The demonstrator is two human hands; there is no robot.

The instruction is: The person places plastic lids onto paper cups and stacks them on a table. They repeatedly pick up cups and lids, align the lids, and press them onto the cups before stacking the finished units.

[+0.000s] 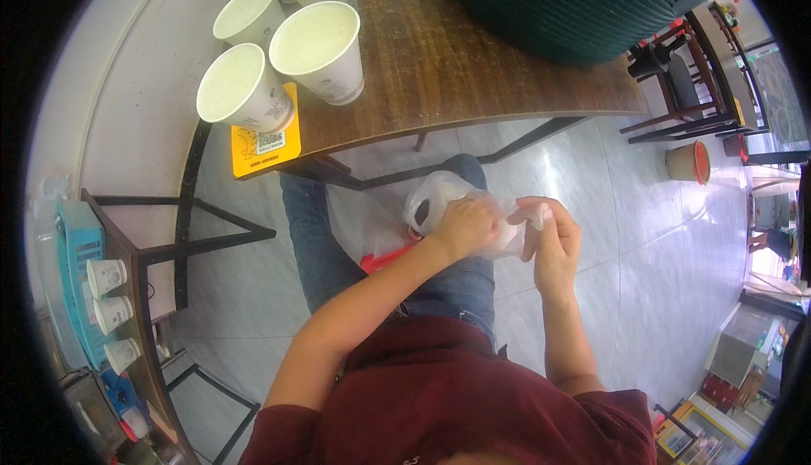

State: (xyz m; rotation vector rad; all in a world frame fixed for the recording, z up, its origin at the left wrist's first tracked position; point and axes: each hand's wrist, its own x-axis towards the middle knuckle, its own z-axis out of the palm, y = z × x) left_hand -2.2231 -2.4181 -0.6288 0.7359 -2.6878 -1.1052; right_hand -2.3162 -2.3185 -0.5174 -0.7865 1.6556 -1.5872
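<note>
Over my lap, a translucent white plastic bag (443, 196) is stretched between my two hands. My left hand (466, 227) grips the middle of the bag with its fingers curled in. My right hand (554, 234) pinches a bunched end of it between thumb and fingers. Something dark shows at the bag's far-left opening; what it is cannot be told. A red plastic bag (386, 259) lies below, partly hidden by my left forearm.
Several filled paper cups (317, 40) stand on the wooden table (412, 78), one above a yellow printed card (253, 158). A large dark green ribbed container (589, 9) sits there too. Smaller paper cups (114, 313) and a blue basket (85, 287) are on a side table. A bin (684, 164) stands right.
</note>
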